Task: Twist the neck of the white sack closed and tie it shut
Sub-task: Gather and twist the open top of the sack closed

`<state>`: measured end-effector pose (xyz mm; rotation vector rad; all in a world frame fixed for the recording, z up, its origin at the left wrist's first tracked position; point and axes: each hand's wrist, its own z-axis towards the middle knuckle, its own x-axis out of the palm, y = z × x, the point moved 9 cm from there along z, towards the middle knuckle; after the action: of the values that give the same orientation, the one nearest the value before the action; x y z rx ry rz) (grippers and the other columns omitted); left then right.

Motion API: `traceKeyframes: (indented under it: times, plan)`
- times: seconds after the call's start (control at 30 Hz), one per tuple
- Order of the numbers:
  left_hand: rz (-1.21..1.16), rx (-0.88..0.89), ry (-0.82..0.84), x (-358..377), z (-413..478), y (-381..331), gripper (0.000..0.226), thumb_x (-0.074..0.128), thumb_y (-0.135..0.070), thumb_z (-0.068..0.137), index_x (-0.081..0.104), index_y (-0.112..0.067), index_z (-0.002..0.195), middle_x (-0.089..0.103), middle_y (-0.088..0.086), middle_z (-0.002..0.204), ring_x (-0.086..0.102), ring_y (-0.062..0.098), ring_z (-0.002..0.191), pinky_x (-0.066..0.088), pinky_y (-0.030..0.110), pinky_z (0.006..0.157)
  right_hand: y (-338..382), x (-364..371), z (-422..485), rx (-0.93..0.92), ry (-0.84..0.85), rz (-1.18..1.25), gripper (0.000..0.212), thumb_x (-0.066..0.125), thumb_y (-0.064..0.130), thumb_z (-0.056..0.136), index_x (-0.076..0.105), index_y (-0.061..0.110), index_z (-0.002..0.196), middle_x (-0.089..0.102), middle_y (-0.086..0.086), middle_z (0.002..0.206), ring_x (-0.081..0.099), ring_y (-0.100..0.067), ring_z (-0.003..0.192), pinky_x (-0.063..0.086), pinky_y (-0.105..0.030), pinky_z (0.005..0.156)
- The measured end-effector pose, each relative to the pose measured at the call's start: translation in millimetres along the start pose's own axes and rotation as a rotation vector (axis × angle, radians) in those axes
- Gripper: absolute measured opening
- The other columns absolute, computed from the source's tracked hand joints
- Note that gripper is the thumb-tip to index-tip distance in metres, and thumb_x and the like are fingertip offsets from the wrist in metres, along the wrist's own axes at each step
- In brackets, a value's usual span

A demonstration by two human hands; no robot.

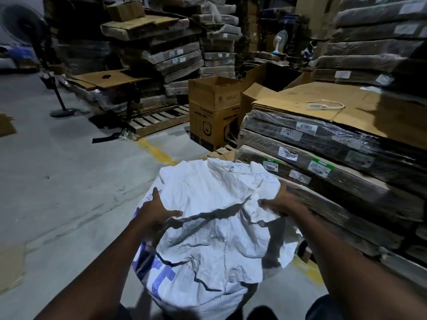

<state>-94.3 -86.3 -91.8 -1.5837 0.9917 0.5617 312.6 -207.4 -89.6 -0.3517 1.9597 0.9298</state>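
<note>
Both hands grip the white sack (pixel 208 227), which stands on the concrete floor (pixel 57 181) before the person: the left hand (pixel 154 211) pinches its crumpled top fabric, the right hand (pixel 282 204) clutches the opposite edge. Wrapped cardboard stacks (pixel 323 158) rise just beside it.

A dim warehouse with a grey concrete floor (pixel 57 181) crossed by a yellow line (pixel 154 150), wrapped stacks of flattened cardboard (pixel 323 144) on wooden pallets (pixel 159 121), open boxes (pixel 215 93) and a standing fan (pixel 23 21).
</note>
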Motion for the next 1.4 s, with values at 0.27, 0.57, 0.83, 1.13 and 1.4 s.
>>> traceKeyframes:
  times: [0.27,0.57,0.83,1.13,1.4]
  plan:
    - [-0.035,0.055,0.222,16.9,-20.3,-24.6,0.068,0.083,-0.038,0.066,0.056,-0.006,0.120,0.061,0.008,0.114,0.057,0.021,0.099,0.044,0.028,0.082,10.1,32.3,-16.4,-0.078,0.099,0.048,0.108,0.072,0.049,0.057,0.026,0.005,0.144,0.049,-0.018,0.138,0.052,-0.034,0.118,0.042,-0.031,0.078]
    - [-0.654,-0.183,0.406,28.8,-53.0,-29.5,0.031,0.075,-0.037,0.074,0.056,-0.017,0.087,0.056,0.006,0.049,0.044,0.015,0.041,0.035,0.018,0.041,-3.2,73.1,-13.1,-0.005,0.280,0.637,0.116,0.065,0.085,0.046,0.041,0.024,0.142,0.042,-0.002,0.150,0.051,-0.023,0.123,0.041,-0.038,0.102]
    - [-0.531,0.037,0.227,22.6,-56.9,-72.9,0.109,0.071,-0.037,0.074,-0.003,-0.018,0.152,0.039,0.008,0.147,0.056,0.026,0.116,0.052,0.026,0.085,60.6,29.0,-68.6,-0.246,0.165,0.809,0.081,0.067,0.012,0.082,0.020,0.018,0.147,0.045,-0.002,0.130,0.056,-0.024,0.099,0.053,-0.032,0.077]
    - [-0.261,0.375,0.174,15.6,-80.8,-164.7,0.104,0.081,-0.053,0.056,0.023,-0.040,0.141,0.056,0.003,0.128,0.053,0.023,0.111,0.046,0.025,0.086,132.7,18.1,-104.9,-0.193,0.487,1.410,0.039,0.049,0.029,0.088,0.070,0.000,0.103,0.073,-0.020,0.096,0.071,-0.031,0.082,0.056,-0.037,0.082]
    - [0.212,0.527,-0.350,33.0,-90.5,-147.2,0.049,0.066,-0.027,0.071,0.045,-0.027,0.114,0.069,0.013,0.089,0.063,0.038,0.089,0.046,0.037,0.063,92.0,-3.9,-56.8,-0.231,0.007,0.293,0.037,0.053,0.040,0.085,0.068,0.008,0.098,0.069,-0.022,0.105,0.063,-0.029,0.082,0.049,-0.035,0.075]
